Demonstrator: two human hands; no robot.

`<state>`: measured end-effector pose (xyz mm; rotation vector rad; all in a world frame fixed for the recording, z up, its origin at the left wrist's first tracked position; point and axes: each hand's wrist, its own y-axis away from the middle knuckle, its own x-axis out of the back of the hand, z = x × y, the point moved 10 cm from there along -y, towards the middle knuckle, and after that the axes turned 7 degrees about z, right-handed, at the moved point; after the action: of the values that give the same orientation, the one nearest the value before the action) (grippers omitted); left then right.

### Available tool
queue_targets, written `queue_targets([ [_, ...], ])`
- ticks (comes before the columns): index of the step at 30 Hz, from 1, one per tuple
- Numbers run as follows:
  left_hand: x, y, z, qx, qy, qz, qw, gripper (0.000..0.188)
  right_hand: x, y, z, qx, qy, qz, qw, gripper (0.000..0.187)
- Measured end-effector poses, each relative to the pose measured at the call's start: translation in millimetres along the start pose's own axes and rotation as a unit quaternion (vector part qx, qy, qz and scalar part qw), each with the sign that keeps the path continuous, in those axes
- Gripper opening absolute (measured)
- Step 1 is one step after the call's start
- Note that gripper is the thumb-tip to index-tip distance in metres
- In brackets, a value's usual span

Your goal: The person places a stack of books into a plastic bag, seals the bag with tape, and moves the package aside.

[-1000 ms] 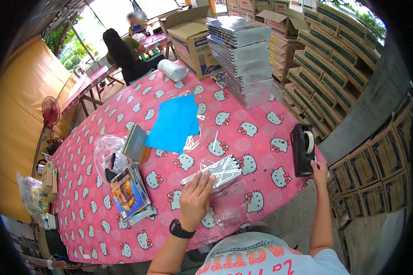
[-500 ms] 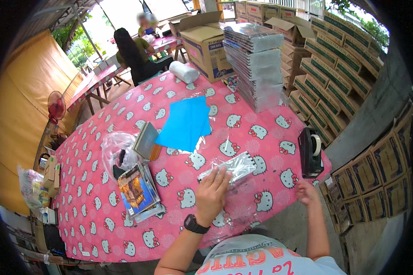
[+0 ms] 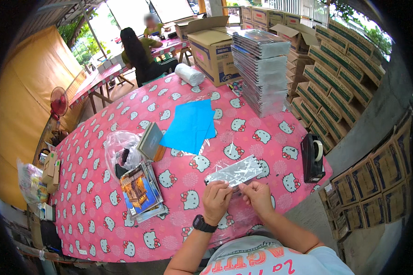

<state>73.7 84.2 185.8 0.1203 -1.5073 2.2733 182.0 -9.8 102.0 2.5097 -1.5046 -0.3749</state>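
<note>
A flat spiral notebook (image 3: 236, 170) in shiny clear plastic wrap lies on the pink table, slanting up to the right. My left hand (image 3: 217, 198), with a black watch on the wrist, has its fingers curled on the near left edge of the wrap. Close beside it, my right hand (image 3: 258, 198) pinches the near edge with thumb and fingertips. Glare on the plastic hides the notebook's cover. A tall stack of similar plastic-wrapped spiral notebooks (image 3: 261, 73) stands at the far right of the table.
A black tape dispenser (image 3: 312, 158) sits near the right edge. Blue sheets (image 3: 188, 126) lie mid-table; left of them are a plastic bag (image 3: 119, 146) and a pile of booklets (image 3: 141, 191). Behind stand a white roll (image 3: 189, 75), an open carton (image 3: 211, 55) and two people at tables.
My right hand has come from the table's right edge to the notebook and now pinches its wrap. My left hand has slid down from the notebook's top to its near edge, fingers curling.
</note>
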Motion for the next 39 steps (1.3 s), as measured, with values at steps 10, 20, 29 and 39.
queue_targets([
  [10,-21,-20,9,0.033,-0.079,-0.174,0.981,0.043,11,-30,17,0.212,0.159,0.030,0.964,0.025],
  [20,10,87,-92,0.558,0.266,0.050,0.784,0.044,68,-65,124,-0.261,-0.182,-0.119,0.940,0.041],
  [29,-21,138,-69,0.661,0.337,0.139,0.655,0.073,27,-45,55,-0.080,-0.056,-0.256,0.962,0.071],
  [39,6,37,-60,0.362,0.120,-0.036,0.924,0.095,1,-55,-80,0.315,0.165,-0.305,0.884,0.075],
])
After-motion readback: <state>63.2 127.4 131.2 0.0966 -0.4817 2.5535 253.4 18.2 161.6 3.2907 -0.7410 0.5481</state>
